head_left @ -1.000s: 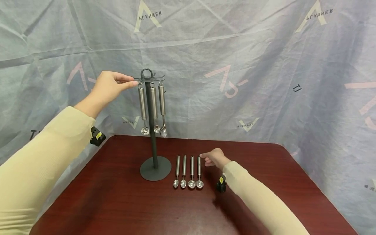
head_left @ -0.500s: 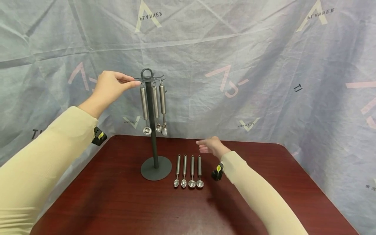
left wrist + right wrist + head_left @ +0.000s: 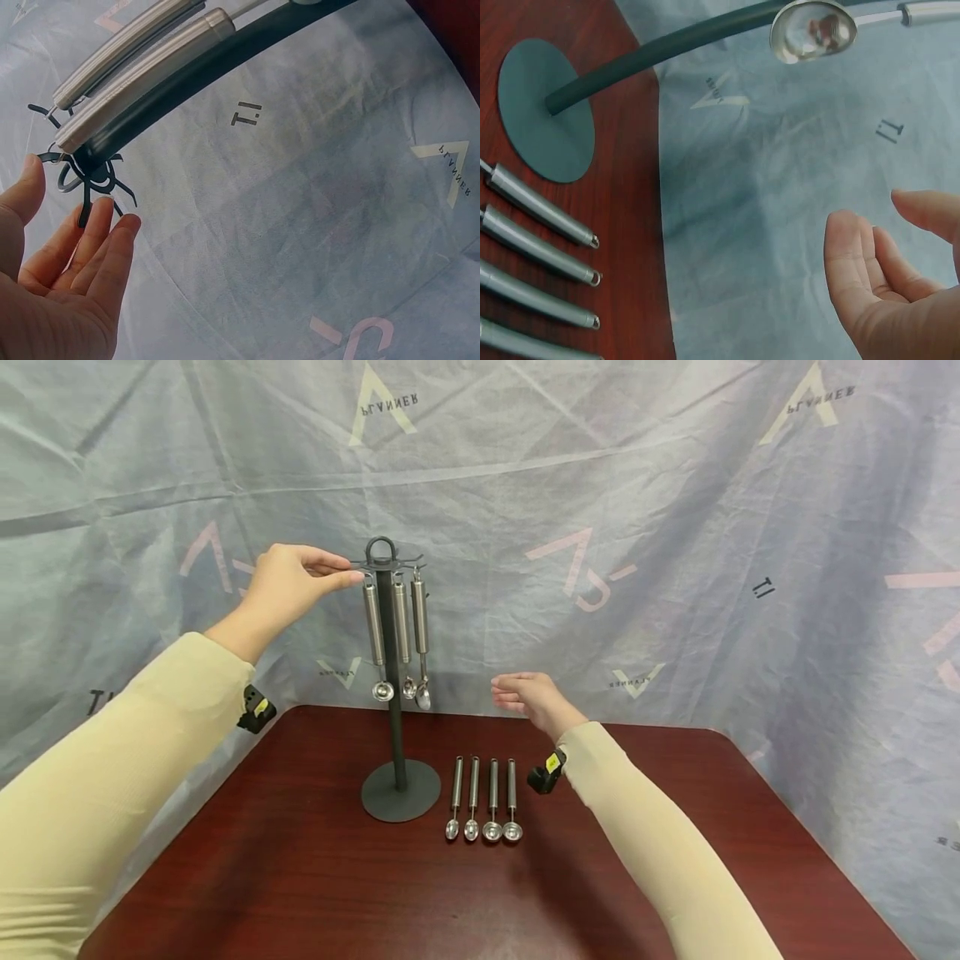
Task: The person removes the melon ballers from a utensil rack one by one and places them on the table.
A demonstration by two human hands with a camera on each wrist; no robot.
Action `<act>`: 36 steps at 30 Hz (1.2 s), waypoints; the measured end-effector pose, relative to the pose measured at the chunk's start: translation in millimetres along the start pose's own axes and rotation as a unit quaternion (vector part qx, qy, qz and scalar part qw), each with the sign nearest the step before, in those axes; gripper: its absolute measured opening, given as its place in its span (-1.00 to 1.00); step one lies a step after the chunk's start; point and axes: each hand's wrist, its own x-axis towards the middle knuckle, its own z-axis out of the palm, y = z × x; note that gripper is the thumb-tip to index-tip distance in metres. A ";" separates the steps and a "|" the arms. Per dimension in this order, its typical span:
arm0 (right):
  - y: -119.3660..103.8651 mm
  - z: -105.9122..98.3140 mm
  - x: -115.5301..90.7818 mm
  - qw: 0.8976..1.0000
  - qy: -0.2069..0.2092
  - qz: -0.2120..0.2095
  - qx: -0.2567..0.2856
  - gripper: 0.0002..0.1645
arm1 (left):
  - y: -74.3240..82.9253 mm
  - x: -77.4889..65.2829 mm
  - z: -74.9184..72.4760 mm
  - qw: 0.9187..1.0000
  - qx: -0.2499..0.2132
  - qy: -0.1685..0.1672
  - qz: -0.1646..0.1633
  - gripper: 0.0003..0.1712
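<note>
My left hand (image 3: pixel 288 581) pinches a hook at the top of a dark utensil stand (image 3: pixel 397 735), thumb on one side and fingers on the other. In the left wrist view, the thumb meets one hook tip while the fingers touch another. Steel-handled scoops hang from the hooks: one with a round bowl (image 3: pixel 375 631) nearest this hand, a second small scoop (image 3: pixel 402 627) by the pole, and a spoon-shaped one (image 3: pixel 421 614) at right. My right hand (image 3: pixel 532 697) is raised right of the stand, holding nothing, fingers extended and thumb apart in the right wrist view.
Several more steel scoops (image 3: pixel 493 785) lie in a row on the red-brown table (image 3: pixel 465 893), bowls toward me. The stand's round base (image 3: pixel 401 810) is just left of them. A grey printed cloth (image 3: pixel 675 568) hangs behind the table.
My right hand has lifted away from the rightmost lying scoop, up and slightly left. My left hand keeps its place at the hooks. The hanging scoops have shifted slightly right against the pole.
</note>
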 end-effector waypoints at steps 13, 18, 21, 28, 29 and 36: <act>-26.3 23.5 -4.2 0.999 -0.017 -0.043 0.019 -0.55 | 2.9 0.2 -4.4 0.999 0.001 -0.033 -0.008 -0.29; -38.9 39.0 -7.4 0.997 -0.040 -0.063 0.027 -0.54 | 1.3 4.5 -7.4 0.998 0.011 -0.061 -0.013 -0.23; -44.8 48.1 -8.7 0.995 -0.062 -0.076 0.029 -0.52 | -0.9 8.6 -10.4 0.996 0.013 -0.085 -0.019 -0.18; -57.0 65.5 -13.4 0.992 -0.083 -0.096 0.020 -0.51 | -7.1 18.5 -14.3 0.991 -0.008 -0.131 -0.028 -0.08; -58.2 67.6 -13.9 0.992 -0.084 -0.097 0.021 -0.51 | -7.8 19.4 -14.3 0.990 -0.012 -0.135 -0.027 -0.07; -62.2 79.5 -16.1 0.989 -0.094 -0.116 0.015 -0.51 | -12.5 24.7 -13.3 0.985 -0.041 -0.164 -0.014 -0.08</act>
